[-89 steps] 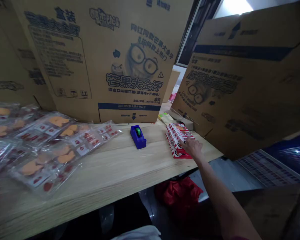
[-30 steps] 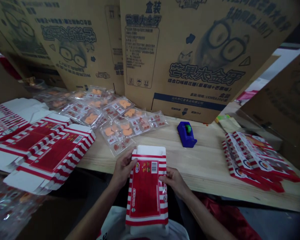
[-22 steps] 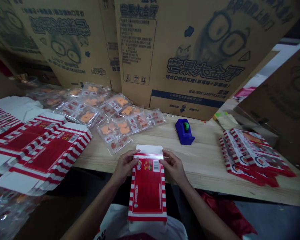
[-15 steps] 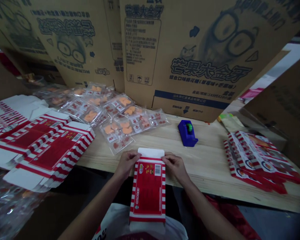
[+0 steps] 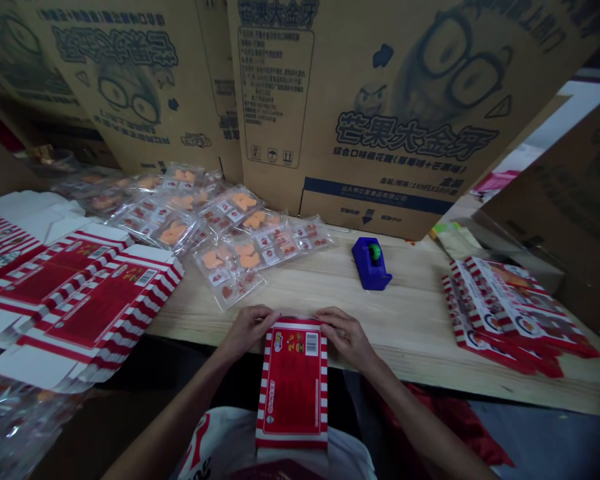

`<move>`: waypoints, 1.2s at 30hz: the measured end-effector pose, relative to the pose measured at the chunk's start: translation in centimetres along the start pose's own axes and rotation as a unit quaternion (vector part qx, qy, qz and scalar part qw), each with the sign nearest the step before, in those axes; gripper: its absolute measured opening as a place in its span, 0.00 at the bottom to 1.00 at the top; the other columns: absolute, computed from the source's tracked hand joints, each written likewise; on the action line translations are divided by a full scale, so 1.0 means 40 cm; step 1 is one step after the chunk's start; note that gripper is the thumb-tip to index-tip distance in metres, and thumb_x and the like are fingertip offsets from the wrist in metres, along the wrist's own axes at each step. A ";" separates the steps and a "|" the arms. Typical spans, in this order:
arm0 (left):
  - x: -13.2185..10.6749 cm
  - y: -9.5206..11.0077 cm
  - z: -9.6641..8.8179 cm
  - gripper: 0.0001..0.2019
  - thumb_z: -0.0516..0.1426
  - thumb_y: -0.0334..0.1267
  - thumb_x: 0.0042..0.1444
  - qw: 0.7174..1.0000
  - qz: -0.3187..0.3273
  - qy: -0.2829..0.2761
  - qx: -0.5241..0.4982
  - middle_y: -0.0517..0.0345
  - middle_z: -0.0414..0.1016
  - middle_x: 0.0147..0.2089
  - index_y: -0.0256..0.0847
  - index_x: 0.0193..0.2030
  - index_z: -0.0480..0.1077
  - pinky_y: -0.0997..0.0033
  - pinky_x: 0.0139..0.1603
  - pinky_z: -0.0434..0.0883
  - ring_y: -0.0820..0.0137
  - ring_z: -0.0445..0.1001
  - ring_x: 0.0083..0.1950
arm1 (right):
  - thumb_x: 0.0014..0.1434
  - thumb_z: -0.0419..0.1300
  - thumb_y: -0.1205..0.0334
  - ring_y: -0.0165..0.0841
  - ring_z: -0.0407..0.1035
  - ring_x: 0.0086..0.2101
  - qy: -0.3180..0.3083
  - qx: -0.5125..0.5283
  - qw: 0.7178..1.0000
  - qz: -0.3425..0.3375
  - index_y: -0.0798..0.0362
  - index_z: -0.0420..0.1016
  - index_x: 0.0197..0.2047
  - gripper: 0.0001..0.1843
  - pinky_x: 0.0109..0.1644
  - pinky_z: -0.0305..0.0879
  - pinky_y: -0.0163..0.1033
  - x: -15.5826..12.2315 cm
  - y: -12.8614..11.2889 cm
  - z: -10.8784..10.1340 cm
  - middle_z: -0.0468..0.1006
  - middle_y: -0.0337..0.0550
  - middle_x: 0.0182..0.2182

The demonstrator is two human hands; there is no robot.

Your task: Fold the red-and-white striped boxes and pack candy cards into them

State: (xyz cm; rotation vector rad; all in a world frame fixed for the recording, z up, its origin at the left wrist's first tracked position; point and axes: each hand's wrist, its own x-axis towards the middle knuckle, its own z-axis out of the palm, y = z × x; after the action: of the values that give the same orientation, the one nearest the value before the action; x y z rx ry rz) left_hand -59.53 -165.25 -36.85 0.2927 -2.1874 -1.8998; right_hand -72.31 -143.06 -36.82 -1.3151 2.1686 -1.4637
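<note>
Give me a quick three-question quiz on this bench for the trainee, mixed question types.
1. True or false: the left hand and the right hand both touch the top end of the red-and-white striped box.

2. Multiple choice: what stands on the table between the clear plastic packets and the stack of folded boxes?
A) a blue tape dispenser
B) a pair of scissors
C) a coffee mug

3. Short answer: on the person's left or right side do the flat striped cartons lie?

Key: 1. True. 2. A. 3. Left.
</note>
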 end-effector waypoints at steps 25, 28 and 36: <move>0.040 0.005 -0.017 0.12 0.61 0.37 0.47 0.992 0.006 -0.100 0.073 0.51 0.79 0.32 0.33 0.37 0.79 0.74 0.29 0.66 0.70 0.72 0.29 | 0.58 0.60 0.61 0.36 0.74 0.36 -0.106 -0.042 0.990 0.089 0.53 0.79 0.39 0.08 0.39 0.66 0.36 0.024 -0.034 -0.036 0.82 0.44 0.36; 0.042 0.017 -0.018 0.09 0.60 0.36 0.48 0.989 0.031 -0.106 0.097 0.52 0.79 0.30 0.35 0.34 0.79 0.75 0.29 0.65 0.71 0.71 0.28 | 0.56 0.60 0.62 0.35 0.74 0.35 -0.081 -0.046 0.992 0.088 0.52 0.78 0.38 0.07 0.38 0.66 0.36 0.028 -0.035 -0.036 0.81 0.43 0.34; 0.068 0.037 -0.020 0.12 0.61 0.43 0.50 0.993 -0.028 -0.119 -0.008 0.56 0.74 0.24 0.33 0.28 0.75 0.75 0.28 0.65 0.72 0.70 0.26 | 0.51 0.63 0.60 0.29 0.67 0.23 -0.048 0.083 0.983 0.155 0.55 0.73 0.25 0.08 0.27 0.60 0.32 0.068 -0.041 -0.049 0.75 0.38 0.21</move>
State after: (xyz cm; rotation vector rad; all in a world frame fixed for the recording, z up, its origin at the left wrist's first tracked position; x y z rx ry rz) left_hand -61.88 -166.60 -35.17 0.1306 -2.3325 -2.0763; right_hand -74.18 -144.07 -33.74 -0.9235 2.0302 -1.3908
